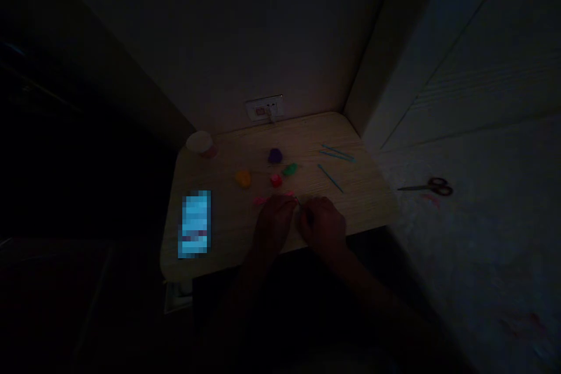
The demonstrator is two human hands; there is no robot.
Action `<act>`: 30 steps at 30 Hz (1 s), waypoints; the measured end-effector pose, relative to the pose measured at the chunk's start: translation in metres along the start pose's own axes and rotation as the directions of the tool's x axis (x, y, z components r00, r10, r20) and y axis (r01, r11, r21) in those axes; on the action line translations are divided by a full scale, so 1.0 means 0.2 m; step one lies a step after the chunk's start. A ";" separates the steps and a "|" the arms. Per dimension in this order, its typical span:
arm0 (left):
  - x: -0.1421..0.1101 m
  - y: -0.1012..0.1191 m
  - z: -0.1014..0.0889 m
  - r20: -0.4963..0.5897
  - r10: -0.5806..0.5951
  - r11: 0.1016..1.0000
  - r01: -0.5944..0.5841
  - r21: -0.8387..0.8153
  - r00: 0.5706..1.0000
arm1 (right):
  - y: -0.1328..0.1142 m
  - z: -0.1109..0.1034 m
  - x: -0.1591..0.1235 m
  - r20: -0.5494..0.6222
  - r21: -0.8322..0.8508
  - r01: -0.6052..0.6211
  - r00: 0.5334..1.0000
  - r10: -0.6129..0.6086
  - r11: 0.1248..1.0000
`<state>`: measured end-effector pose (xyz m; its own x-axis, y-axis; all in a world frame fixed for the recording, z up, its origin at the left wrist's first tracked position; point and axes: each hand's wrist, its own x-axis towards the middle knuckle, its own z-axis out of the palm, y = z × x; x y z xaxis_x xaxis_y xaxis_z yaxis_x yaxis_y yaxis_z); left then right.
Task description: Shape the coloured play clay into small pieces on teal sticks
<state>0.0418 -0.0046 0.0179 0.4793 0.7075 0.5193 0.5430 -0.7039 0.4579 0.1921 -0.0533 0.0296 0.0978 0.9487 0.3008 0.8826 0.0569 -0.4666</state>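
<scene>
Near the front edge of the small wooden table (210, 266), both my hands meet with their fingers pinched together. My left hand (274, 222) is closed on something too small and dark to make out. Facing it, my right hand (324, 223) is closed too, and a thin sliver shows between the fingertips of both. A pink strip (260, 201) pokes out beside my left hand. Just beyond lie a small red-pink lump (276, 180), a green leaf-like piece (290, 169), a purple lump (275, 156) and an orange lump (243, 179). The scene is very dark.
A lit, blurred phone screen (195, 225) lies on the left. Behind it stands a pale cup (200, 143). Several thin blue sticks (331, 178) lie on the right. Scissors (433, 187) rest on the pale surface beyond. A wall socket (265, 108) holds a plug.
</scene>
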 end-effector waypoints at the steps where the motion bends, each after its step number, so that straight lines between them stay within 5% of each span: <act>1: 0.00 0.00 0.00 0.004 0.001 1.000 -0.001 0.001 1.000 | 0.00 0.00 0.00 -0.002 -0.001 -0.001 1.000 0.001 1.000; 15: -0.03 0.03 -0.02 -0.012 -0.168 0.983 0.169 0.068 0.986 | 0.06 0.01 -0.02 -0.044 0.056 -0.060 0.997 0.062 0.997; 24: -0.04 0.03 -0.03 -0.009 -0.229 0.973 0.229 -0.028 0.973 | 0.11 -0.01 -0.03 -0.073 0.128 -0.022 0.997 0.032 0.992; 27: -0.04 0.01 -0.09 0.001 -0.189 0.982 0.189 0.010 0.982 | 0.18 -0.06 -0.02 -0.122 0.191 0.052 0.992 -0.029 0.980; 30: -0.03 -0.01 -0.15 0.141 -0.065 0.993 0.049 0.110 0.988 | 0.24 -0.11 -0.01 -0.084 0.210 0.201 0.979 -0.187 0.957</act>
<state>0.0160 -0.0090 0.0356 0.5356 0.7533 0.3816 0.6385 -0.6570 0.4009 0.2439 -0.0584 0.0252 -0.0305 0.8916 0.4517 0.7679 0.3102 -0.5605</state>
